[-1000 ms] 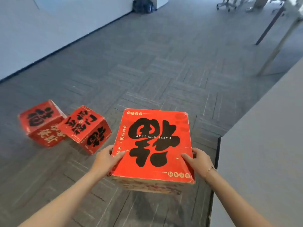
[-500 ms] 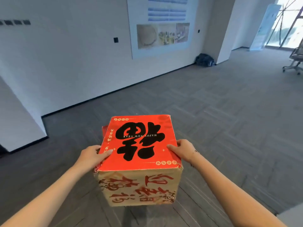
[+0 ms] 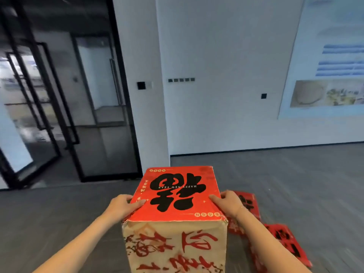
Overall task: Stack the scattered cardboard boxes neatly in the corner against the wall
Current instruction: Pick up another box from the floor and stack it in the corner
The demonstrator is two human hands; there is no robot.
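I carry a cardboard box [image 3: 177, 196] in front of me, off the floor. Its top is red with a large black character and "HAPPY NEW YEAR"; its near side is tan with red writing. My left hand [image 3: 123, 205] grips its left top edge, thumb on the lid. My right hand [image 3: 228, 202] grips the right top edge in the same way. Two more red boxes lie on the carpet to the right, one [image 3: 248, 203] partly behind my right hand and one [image 3: 285, 243] nearer, past my right forearm.
Ahead stands a white wall [image 3: 226, 75] that meets a white pillar [image 3: 145, 115] in a corner. Black-framed glass doors [image 3: 59, 115] fill the left. A poster [image 3: 325, 75] hangs at the right. Grey carpet [image 3: 295, 184] covers the floor.
The view has swung left from the long wall to the pillar and glass doors. The box stays held in both hands. Two floor boxes have come into view at the right.
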